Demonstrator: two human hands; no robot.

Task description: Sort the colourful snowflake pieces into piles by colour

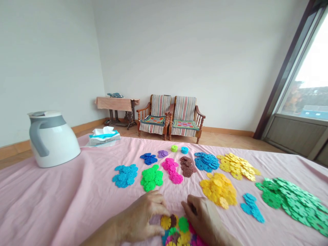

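Plastic discs (174,229) lie between both hands (139,217) (202,218) — tissues (101,130) crown their packet (105,138).

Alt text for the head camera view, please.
The left hand and right hand sit at a mixed pile of plastic flower discs on a pink cloth. Single-colour piles spread beyond, with a white jug to the left.

I've got the one head-worn camera, facing forward and down across the pink tablecloth (64,194) toward the far wall (217,61)
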